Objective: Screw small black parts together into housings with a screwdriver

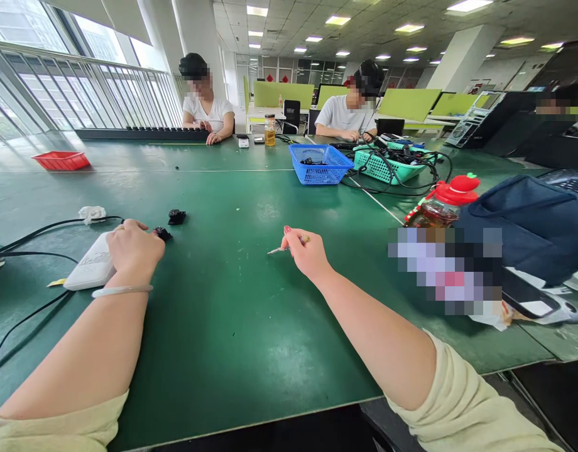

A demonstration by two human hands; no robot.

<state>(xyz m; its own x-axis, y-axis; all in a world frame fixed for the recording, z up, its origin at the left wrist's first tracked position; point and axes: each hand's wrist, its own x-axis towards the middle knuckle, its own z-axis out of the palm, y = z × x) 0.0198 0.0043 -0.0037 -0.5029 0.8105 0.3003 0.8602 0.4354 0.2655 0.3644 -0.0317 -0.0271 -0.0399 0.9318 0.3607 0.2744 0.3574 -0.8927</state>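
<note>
My left hand [136, 245] is closed on the left side of the green table, beside a white box-like device [92, 263]. At its fingertips is a small black part [163, 233], which the fingers appear to grip. A second small black part [176, 217] lies just beyond it on the tabletop. Near the middle of the table my right hand [306, 251] is closed around a thin tool with a pointed silvery tip [276, 250]. The tip points left, and most of the handle is hidden by the fingers.
Black cables [29, 235] and crumpled white tissue [92, 214] lie at the left. Farther off are a red tray [61, 161], blue basket [321, 164] and green basket [387, 166]. A red-lidded bottle [440, 204] and dark bag [534, 220] stand right. Two people sit opposite.
</note>
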